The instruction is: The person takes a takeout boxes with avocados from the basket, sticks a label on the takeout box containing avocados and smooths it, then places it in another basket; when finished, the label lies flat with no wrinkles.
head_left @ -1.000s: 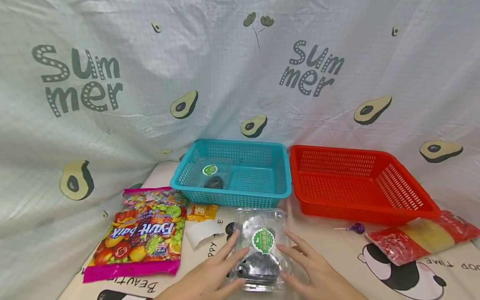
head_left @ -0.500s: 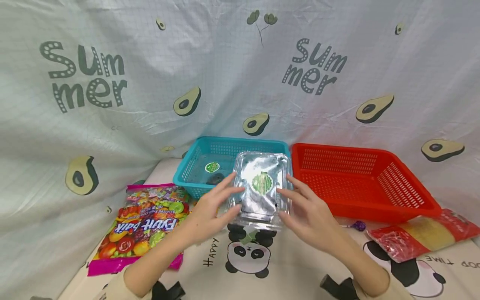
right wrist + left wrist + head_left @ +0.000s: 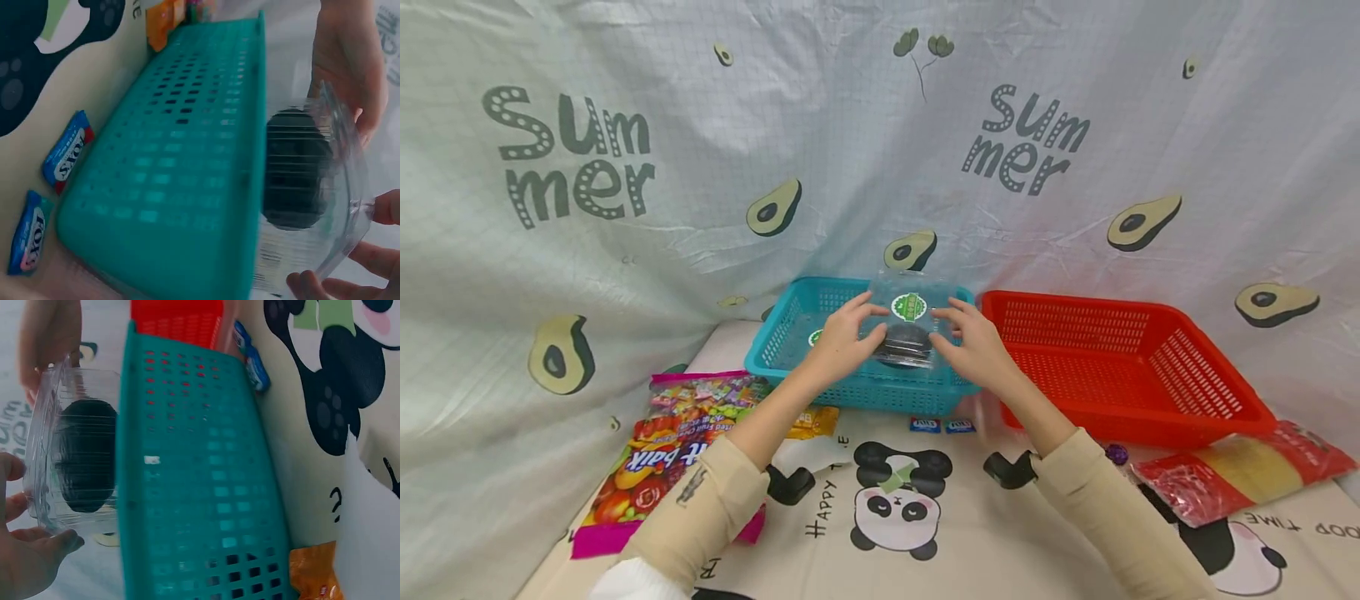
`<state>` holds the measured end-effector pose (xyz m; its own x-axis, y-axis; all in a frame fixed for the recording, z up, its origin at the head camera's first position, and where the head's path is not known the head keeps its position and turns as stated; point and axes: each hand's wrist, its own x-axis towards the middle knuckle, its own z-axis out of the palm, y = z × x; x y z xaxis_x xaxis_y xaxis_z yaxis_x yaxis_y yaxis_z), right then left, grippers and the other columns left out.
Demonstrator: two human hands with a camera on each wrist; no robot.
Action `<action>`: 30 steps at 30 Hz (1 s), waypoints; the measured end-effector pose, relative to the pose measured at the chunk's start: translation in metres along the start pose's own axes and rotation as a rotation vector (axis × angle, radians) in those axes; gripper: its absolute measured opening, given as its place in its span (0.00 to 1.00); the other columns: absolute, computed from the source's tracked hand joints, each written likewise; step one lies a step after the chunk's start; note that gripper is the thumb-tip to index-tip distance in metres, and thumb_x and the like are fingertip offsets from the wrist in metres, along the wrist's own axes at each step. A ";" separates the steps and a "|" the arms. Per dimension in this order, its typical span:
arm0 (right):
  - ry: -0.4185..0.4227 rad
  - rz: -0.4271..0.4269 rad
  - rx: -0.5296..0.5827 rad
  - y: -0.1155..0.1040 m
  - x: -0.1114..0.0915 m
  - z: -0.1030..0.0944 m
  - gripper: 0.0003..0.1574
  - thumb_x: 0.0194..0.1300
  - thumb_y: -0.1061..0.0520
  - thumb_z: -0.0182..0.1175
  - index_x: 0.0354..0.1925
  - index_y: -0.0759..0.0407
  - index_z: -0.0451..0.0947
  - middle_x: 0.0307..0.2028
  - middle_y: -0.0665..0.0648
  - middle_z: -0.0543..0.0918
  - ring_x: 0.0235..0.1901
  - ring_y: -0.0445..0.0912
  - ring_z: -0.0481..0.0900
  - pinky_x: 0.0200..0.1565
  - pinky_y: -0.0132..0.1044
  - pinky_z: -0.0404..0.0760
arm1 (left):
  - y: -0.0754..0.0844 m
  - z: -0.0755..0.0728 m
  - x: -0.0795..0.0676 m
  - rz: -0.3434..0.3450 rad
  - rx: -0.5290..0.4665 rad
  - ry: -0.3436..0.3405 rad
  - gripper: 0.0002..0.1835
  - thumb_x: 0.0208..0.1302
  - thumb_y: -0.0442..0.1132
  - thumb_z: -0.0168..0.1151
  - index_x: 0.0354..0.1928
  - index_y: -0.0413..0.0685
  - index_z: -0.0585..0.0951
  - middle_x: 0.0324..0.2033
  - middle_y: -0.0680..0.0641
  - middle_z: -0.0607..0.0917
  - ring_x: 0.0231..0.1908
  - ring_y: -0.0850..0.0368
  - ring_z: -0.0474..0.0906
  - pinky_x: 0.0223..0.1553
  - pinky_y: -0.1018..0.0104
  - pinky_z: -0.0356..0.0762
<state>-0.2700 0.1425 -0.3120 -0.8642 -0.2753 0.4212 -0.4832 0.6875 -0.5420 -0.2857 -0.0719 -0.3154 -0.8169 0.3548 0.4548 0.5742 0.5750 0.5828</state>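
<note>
A clear plastic clamshell box (image 3: 909, 307) with a round green-and-white sticker holds a dark oval thing (image 3: 86, 456). Both hands grip it by opposite sides: the left hand (image 3: 844, 335) on its left edge, the right hand (image 3: 972, 343) on its right, fingers bent over the top and thumbs at the near side. The box is over the right half of the blue-green basket (image 3: 880, 397). In the right wrist view, the basket's near wall (image 3: 169, 169) hides the box's lower part. Another stickered box (image 3: 815, 337) lies in the basket's left half, partly behind the left hand.
A red basket (image 3: 1082, 354) stands to the right. On the panda-print cloth lie a Fruit balk candy bag (image 3: 647, 475), an orange packet (image 3: 814, 423), white paper (image 3: 808, 452), two small blue Fox's packets (image 3: 942, 425), a purple lollipop (image 3: 1117, 453) and a red-and-yellow package (image 3: 1247, 475).
Both hands have lifted the clamshell box off the cloth and carried it away from the body, over the blue-green basket. Two blue packets in front of the basket have come into sight.
</note>
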 end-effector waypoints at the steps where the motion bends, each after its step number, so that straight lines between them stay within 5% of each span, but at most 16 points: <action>1: -0.020 0.030 -0.004 0.003 0.005 0.004 0.24 0.60 0.52 0.54 0.53 0.61 0.72 0.62 0.65 0.60 0.45 0.57 0.76 0.43 0.49 0.76 | -0.003 0.004 0.003 -0.021 0.017 -0.012 0.16 0.63 0.42 0.50 0.49 0.44 0.76 0.62 0.38 0.61 0.62 0.42 0.57 0.56 0.47 0.63; 7: -0.140 0.184 -0.055 0.024 0.018 0.030 0.25 0.60 0.51 0.52 0.53 0.62 0.71 0.60 0.66 0.64 0.58 0.59 0.64 0.52 0.54 0.68 | -0.020 0.030 0.007 -0.138 0.110 -0.113 0.17 0.63 0.43 0.50 0.50 0.43 0.75 0.61 0.35 0.62 0.63 0.41 0.55 0.56 0.46 0.61; 13: -0.187 0.179 -0.108 0.037 0.010 0.047 0.22 0.60 0.54 0.52 0.51 0.63 0.73 0.52 0.62 0.74 0.46 0.55 0.74 0.48 0.49 0.73 | -0.025 0.047 -0.003 -0.204 0.254 -0.204 0.16 0.64 0.45 0.48 0.50 0.48 0.77 0.60 0.37 0.65 0.60 0.41 0.60 0.52 0.47 0.67; 23: -0.304 0.206 -0.243 0.029 0.002 0.052 0.23 0.61 0.52 0.51 0.52 0.62 0.72 0.53 0.62 0.73 0.56 0.56 0.67 0.54 0.53 0.67 | -0.018 0.050 -0.007 -0.230 0.366 -0.316 0.21 0.66 0.48 0.41 0.52 0.47 0.76 0.52 0.43 0.75 0.46 0.47 0.76 0.39 0.54 0.76; 30: -0.286 0.232 -0.260 0.028 0.001 0.051 0.24 0.62 0.51 0.50 0.53 0.61 0.71 0.54 0.63 0.71 0.56 0.56 0.67 0.54 0.53 0.67 | -0.018 0.052 -0.007 -0.225 0.367 -0.296 0.21 0.66 0.49 0.41 0.51 0.48 0.76 0.54 0.43 0.73 0.51 0.45 0.73 0.45 0.51 0.74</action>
<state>-0.2914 0.1277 -0.3640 -0.9672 -0.2434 0.0729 -0.2525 0.8890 -0.3820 -0.2933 -0.0459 -0.3639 -0.9289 0.3553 0.1043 0.3688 0.8630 0.3453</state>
